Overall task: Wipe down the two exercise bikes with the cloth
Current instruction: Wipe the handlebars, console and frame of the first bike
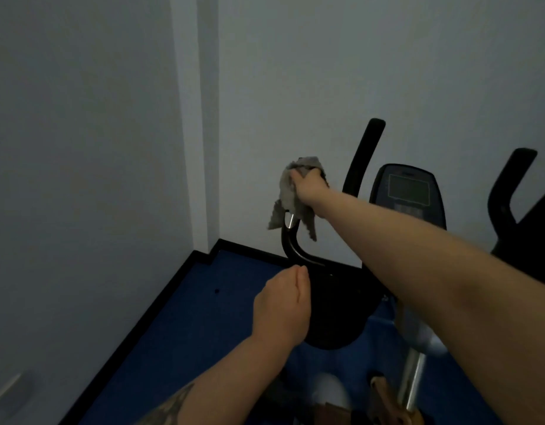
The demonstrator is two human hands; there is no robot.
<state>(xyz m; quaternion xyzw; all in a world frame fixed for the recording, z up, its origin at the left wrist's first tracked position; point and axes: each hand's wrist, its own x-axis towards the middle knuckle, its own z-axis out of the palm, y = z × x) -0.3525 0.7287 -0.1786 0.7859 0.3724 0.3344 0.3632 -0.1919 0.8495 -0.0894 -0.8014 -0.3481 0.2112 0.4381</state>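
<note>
- You stand in a room corner: the pale wall (326,72) runs straight ahead, a second wall closes in on your left, and a narrow boxed-out column juts from the corner between them.
- The blue floor (179,317) is edged by a black skirting strip that steps around the column; open floor lies to the left of the bike.
- Your right hand (308,187) reaches forward, fingers curled tight around the cloth (288,194) and the top of the left handlebar (291,240) beneath it.
- Your left hand (282,308) hovers lower, near the handlebar's bend, fingers loosely curled with nothing in them; whether the fingertips touch the bar is unclear.
- The cloth is grey and crumpled, bunched over the grip, its ragged ends hanging down either side of the shiny metal collar.
- The near exercise bike (335,314) is black, with a console (407,191) and a second upright grip (364,154) to the right.
- Another bike (516,204) shows at the right edge, just beside the first.
</note>
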